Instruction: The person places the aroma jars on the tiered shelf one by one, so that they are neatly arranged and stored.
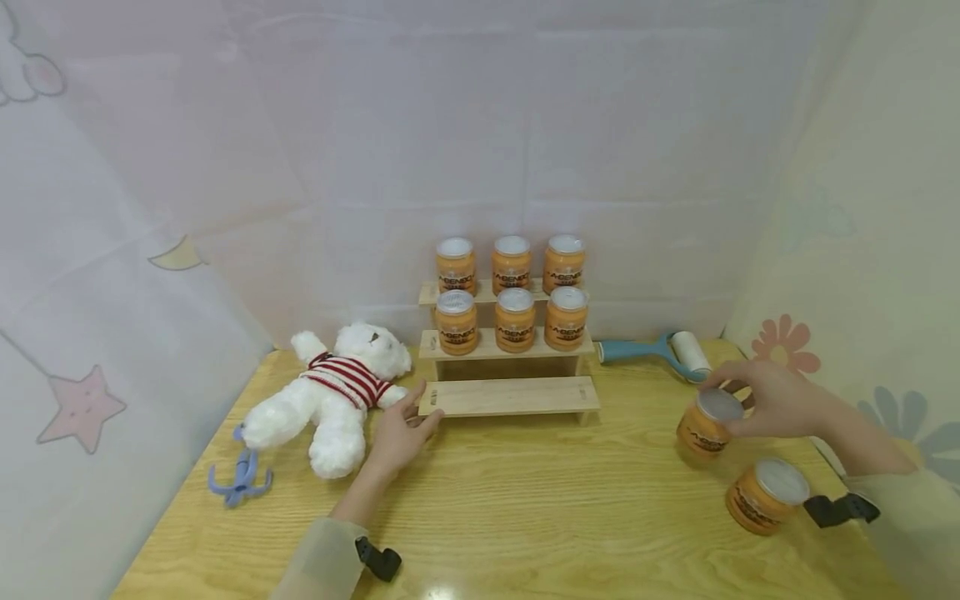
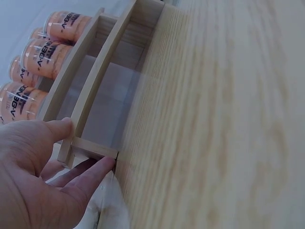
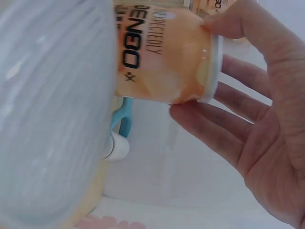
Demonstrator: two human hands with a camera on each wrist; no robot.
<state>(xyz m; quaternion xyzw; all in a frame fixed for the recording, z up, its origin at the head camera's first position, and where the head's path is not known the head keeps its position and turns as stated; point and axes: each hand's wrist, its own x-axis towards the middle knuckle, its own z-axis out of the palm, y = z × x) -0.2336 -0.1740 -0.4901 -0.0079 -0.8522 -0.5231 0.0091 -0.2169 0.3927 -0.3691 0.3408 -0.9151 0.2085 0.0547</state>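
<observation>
My right hand [image 1: 776,400] grips an orange can [image 1: 703,433] near its lid, thumb on one side and fingers on the other. The can tilts slightly in the head view. Closer to me on the table, a second orange can [image 1: 757,504] stands by the right forearm; its pale lid [image 3: 52,114] fills the left of the right wrist view. My left hand [image 1: 401,435] holds the left end of the stepped wooden shelf [image 1: 510,397] at its lowest tier. In the left wrist view the thumb rests on the board's edge and fingers press the end support [image 2: 95,149].
Matching orange cans [image 1: 514,321] stand three on the middle tier and three on the top tier. A white teddy bear [image 1: 348,379] in a striped sweater lies left, near a small purple claw-like object [image 1: 242,479]. Behind the right hand lies a blue-handled lint roller [image 1: 660,350].
</observation>
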